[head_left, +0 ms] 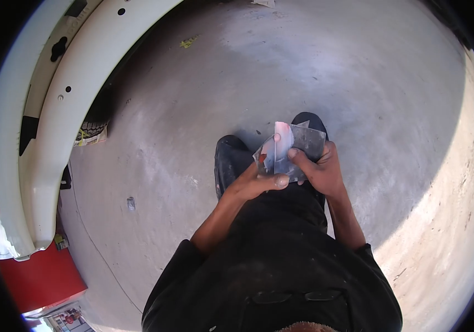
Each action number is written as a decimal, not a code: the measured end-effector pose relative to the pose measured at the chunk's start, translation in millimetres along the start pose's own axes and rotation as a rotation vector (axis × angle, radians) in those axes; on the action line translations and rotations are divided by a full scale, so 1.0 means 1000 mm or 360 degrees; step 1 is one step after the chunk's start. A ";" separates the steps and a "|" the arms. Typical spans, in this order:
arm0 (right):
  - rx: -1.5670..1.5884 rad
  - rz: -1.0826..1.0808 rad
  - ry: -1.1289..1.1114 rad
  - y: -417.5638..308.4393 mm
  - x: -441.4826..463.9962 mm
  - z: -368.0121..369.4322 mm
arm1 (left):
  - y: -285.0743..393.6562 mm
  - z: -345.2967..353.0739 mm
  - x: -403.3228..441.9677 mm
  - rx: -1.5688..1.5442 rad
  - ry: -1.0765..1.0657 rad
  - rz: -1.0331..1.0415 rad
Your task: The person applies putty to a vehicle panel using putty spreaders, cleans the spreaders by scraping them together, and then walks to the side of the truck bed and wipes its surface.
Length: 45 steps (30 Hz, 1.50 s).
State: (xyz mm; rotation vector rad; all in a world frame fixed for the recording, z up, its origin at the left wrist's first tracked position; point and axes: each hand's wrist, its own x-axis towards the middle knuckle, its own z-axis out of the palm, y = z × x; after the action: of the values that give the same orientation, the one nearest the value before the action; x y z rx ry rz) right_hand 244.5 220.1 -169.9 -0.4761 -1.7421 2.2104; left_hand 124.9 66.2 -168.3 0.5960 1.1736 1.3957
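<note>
My right hand (325,171) grips a thin, dark grey filler spreader (311,143), its thumb pressed flat on the face. Pale pink filler (282,138) is smeared along that spreader's left edge. My left hand (256,185) holds a second flat spreader (268,166) from below, with the thumb stretched across the bottom. On this left one sits a small red blob (262,158) beside more pale paste. The two sheets overlap in front of my knees, and the right one covers part of the left. Most fingers of both hands are hidden behind the sheets.
A white car body panel (87,61) curves along the left, with a tyre (90,130) behind it. Below it stands a red box-like object (43,276). A thin cable (101,254) runs over the concrete floor (192,99). Small scraps lie about; sunlight falls at right.
</note>
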 end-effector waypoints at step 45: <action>0.0607 0.0222 0.0321 0.088 0.032 -0.015 | -0.096 -0.049 -0.003 -0.0263 0.0953 0.0425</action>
State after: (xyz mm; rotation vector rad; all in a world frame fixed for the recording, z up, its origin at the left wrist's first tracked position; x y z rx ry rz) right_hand 220.6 226.3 -261.4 -0.7133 -1.1825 2.4166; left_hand 123.3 32.8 -270.7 0.2191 1.4586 1.9612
